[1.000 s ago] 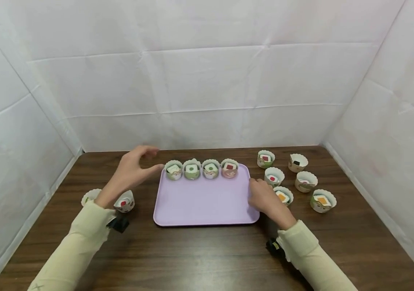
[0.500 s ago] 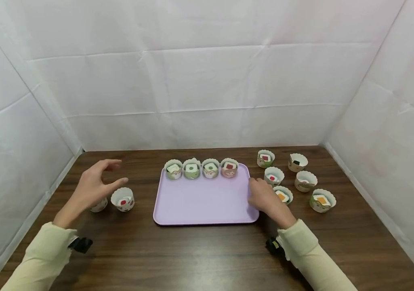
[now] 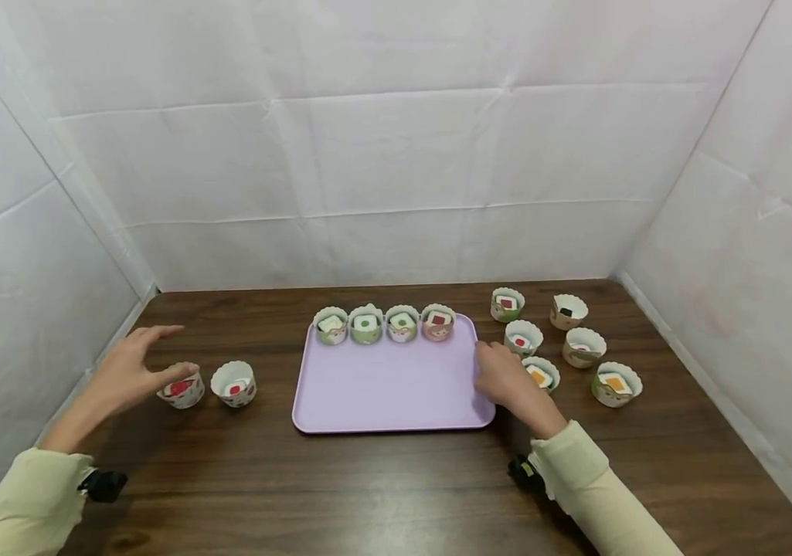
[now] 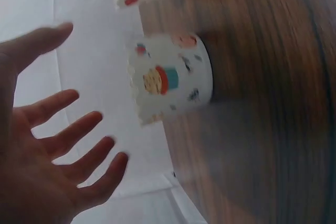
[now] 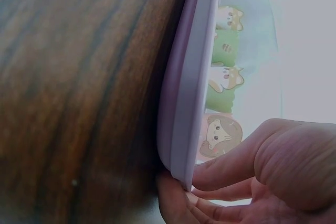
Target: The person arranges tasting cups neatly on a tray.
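My left hand [image 3: 120, 378], fingers spread and holding nothing, hovers beside a paper cup with a red piece inside [image 3: 187, 392] at the table's left. Its thumb overlaps that cup in the head view. In the left wrist view a patterned white cup [image 4: 168, 80] stands just past the fingertips. To its right is a second cup with a white and red piece [image 3: 234, 384]. My right hand [image 3: 507, 378] pinches the right edge of a lilac tray [image 3: 389, 394], thumb above the rim and fingers below. Several paper cups with cube-like pieces, such as the pink one [image 3: 438, 324], line the tray's back edge.
Right of the tray stand several more paper cups, among them one with an orange-topped piece [image 3: 616, 384] and one with a black piece [image 3: 569, 312]. One cup [image 3: 542, 374] is close behind my right hand. White cloth [image 3: 396, 154] walls off the back and sides.
My left hand has swung left and toward me, from beside the tray's back left corner to the left cups, uncovering them. The right hand keeps its hold on the tray.
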Demonstrator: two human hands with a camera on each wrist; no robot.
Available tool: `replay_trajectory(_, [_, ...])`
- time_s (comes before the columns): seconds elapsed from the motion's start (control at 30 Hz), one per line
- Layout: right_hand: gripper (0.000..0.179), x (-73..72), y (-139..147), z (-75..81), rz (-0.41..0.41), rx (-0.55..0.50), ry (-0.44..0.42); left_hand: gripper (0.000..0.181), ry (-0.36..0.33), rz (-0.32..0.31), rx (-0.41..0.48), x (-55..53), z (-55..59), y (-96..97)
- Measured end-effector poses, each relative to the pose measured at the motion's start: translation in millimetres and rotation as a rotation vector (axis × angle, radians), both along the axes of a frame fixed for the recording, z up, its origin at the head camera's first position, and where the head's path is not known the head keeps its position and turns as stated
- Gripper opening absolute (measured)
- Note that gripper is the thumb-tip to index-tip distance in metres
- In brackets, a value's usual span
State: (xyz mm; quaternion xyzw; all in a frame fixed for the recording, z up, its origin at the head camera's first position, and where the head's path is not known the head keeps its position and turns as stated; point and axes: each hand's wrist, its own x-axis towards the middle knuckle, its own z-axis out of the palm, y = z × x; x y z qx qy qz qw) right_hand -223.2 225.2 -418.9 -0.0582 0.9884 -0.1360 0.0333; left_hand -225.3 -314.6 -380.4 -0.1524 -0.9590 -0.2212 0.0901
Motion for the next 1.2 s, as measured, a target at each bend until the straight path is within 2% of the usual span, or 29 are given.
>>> replay_trajectory(0.17, [0.036, 0.2, -1.2, 1.5, -0.001, 0.002, -0.014, 0.084, -0.12, -0.033, -0.056, 4.1, -1.8, -8.8])
replay_trajectory(0.23, [0.034, 0.0, -1.4, 2.7, 0.002, 0.007, -0.006, 0.087, -0.16, -0.037, -0.053, 5.5, -2.2, -9.6])
replay_trajectory(0.4, [0.034, -0.1, -0.8, 3.5, 0.006, 0.009, 0.002, 0.086, -0.203, -0.028, -0.051, 7.7, -3.9, -9.3])
replay_trajectory(0.8, [0.038, -0.6, -0.7, 3.1, 0.005, -0.003, -0.002, 0.069, -0.159, -0.034, -0.062, 7.0, -10.1, -8.8])
replay_trajectory(1.03, [0.039, -0.7, -1.4, 1.4, -0.002, -0.008, -0.018, 0.081, -0.172, -0.017, -0.086, 8.3, -19.5, -7.3])
replay_trajectory(1.2, [0.036, -1.5, -0.8, 1.5, 0.003, 0.001, -0.013, 0.079, -0.158, -0.003, -0.066, 9.7, -25.9, -7.0])
